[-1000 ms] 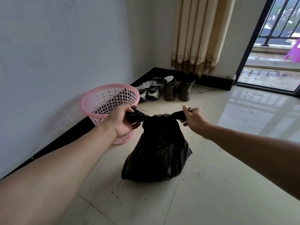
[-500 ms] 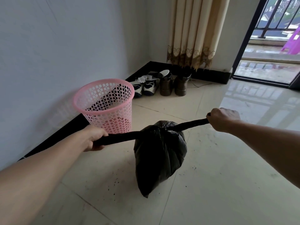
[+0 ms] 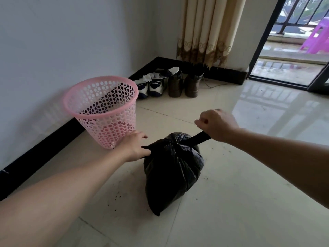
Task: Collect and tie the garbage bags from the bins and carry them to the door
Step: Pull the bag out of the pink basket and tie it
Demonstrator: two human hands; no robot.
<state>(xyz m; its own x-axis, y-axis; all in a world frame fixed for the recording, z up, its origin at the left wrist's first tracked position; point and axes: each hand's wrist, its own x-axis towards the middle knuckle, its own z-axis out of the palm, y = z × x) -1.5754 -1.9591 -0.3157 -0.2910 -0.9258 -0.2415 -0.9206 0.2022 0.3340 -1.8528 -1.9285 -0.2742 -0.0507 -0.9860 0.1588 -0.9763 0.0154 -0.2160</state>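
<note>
A full black garbage bag (image 3: 174, 173) stands on the tiled floor in the middle of the view, its neck bunched into a knot at the top. My left hand (image 3: 136, 146) pinches the bag's left tail close to the knot. My right hand (image 3: 217, 124) is a fist around the right tail, held slightly higher and pulled to the right. A pink perforated bin (image 3: 105, 111) stands just left of the bag against the wall, with no bag in it.
Two pairs of shoes (image 3: 169, 82) sit in the corner under a beige curtain (image 3: 204, 29). A balcony door (image 3: 292, 65) is open at the far right, with a purple stool (image 3: 316, 38) outside. Dirt specks dot the floor around the bag.
The bag was lifted with both tails stretched wide apart; now it rests lower on the floor. Both hands have come in closer to the knot.
</note>
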